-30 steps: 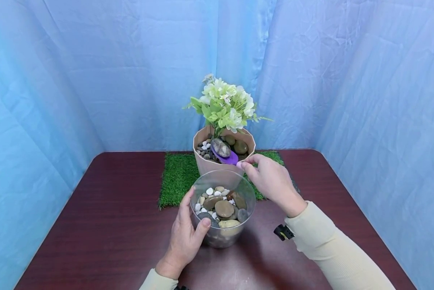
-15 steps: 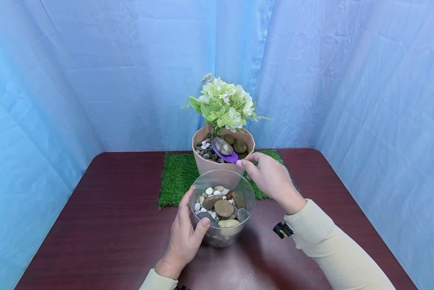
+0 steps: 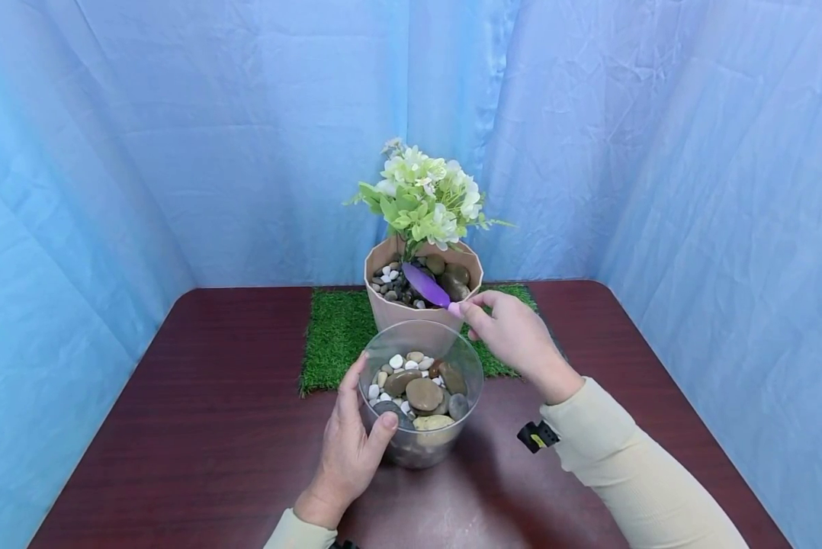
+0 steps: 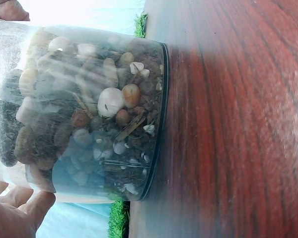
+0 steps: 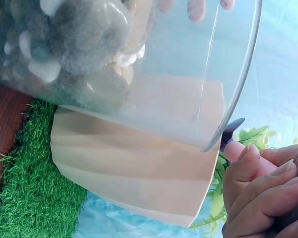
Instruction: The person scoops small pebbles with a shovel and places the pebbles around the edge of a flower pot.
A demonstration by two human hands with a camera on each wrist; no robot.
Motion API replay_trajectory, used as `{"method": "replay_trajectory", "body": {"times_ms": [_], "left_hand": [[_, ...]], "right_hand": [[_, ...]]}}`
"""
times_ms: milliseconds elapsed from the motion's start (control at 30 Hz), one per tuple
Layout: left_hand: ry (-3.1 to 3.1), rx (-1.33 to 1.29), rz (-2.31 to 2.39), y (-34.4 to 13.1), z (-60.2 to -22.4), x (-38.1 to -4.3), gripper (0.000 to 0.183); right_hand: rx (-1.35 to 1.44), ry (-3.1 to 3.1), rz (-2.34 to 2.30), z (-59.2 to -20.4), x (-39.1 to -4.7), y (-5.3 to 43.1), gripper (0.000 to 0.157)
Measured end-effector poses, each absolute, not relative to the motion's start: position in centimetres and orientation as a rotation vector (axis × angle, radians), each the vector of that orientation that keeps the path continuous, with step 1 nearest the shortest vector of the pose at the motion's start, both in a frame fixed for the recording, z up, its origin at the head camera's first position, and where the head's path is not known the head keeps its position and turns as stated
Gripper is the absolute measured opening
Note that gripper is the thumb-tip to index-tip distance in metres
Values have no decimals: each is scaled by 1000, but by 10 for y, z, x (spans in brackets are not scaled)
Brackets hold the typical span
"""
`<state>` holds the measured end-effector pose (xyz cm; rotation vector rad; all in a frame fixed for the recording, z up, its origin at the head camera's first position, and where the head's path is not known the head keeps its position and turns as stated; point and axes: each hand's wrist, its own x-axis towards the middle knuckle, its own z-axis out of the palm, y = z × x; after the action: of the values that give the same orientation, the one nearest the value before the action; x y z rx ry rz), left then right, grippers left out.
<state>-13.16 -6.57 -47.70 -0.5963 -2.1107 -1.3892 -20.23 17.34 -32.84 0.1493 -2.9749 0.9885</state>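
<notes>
My left hand (image 3: 349, 442) grips the side of a clear plastic container (image 4: 161, 114), thumb at the near rim, fingers along the left. Layered inside are white pebbles and larger brown stones (image 3: 425, 395). My right hand (image 3: 514, 332) pinches the pink handle (image 5: 242, 153) of a small purple trowel (image 3: 425, 285). Its blade tilts sideways over the inside of a beige flowerpot (image 3: 390, 309), with no stone on it. A smooth grey-brown stone (image 3: 454, 288) lies in the pot's right side, just beside the blade. The pot also holds white and grey pebbles.
White and green flowers (image 3: 428, 194) rise from the pot, which stands on a green grass mat (image 3: 335, 343). The container stands in front of it on a dark red wooden table (image 3: 205, 427). Blue curtains (image 3: 246, 137) enclose the back and sides.
The trowel's blade has turned over to the right. The large grey stone that lay on it has dropped into the right side of the flowerpot. My left hand has stayed on the container.
</notes>
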Motion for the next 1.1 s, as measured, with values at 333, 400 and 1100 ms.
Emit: {"method": "replay_trajectory", "body": {"times_ms": [333, 400, 1100], "left_hand": [[-2130, -585, -1384, -66, -477, -131, 77], [-2132, -584, -1386, -66, -477, -131, 77], [-2116, -596, -1394, -66, -477, -132, 77]], "right_hand": [[150, -2945, 1020, -326, -205, 182, 44], [151, -2943, 1025, -325, -205, 185, 41], [122, -2908, 982, -317, -188, 214, 41]]}}
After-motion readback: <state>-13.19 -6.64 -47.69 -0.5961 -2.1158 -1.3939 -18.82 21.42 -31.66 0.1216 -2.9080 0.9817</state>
